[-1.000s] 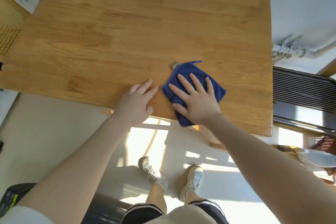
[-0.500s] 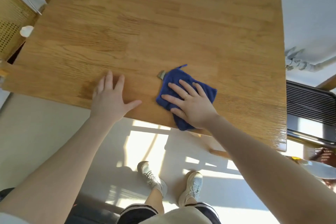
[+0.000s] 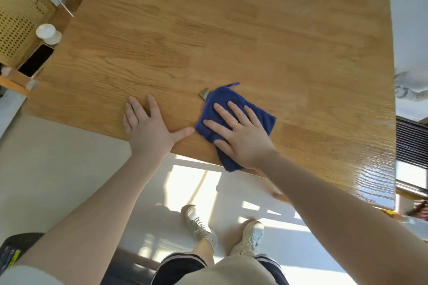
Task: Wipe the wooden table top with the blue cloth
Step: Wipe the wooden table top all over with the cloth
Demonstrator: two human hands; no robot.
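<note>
The wooden table top fills the upper part of the head view. A folded blue cloth lies near its front edge, one corner hanging over that edge. My right hand presses flat on the cloth with fingers spread, a ring on one finger. My left hand lies flat and open on the bare wood just left of the cloth, thumb pointing toward it. A small grey tag sticks out at the cloth's far left corner.
Beside the table's left edge stand a white cup and a dark phone on a wooden ledge. A radiator runs along the right. My feet stand on the pale floor below the table's front edge.
My right hand and the cloth have slid left along the front edge. My left hand moved away to the left, then sits flat beside the cloth again. The head view has shifted left.
</note>
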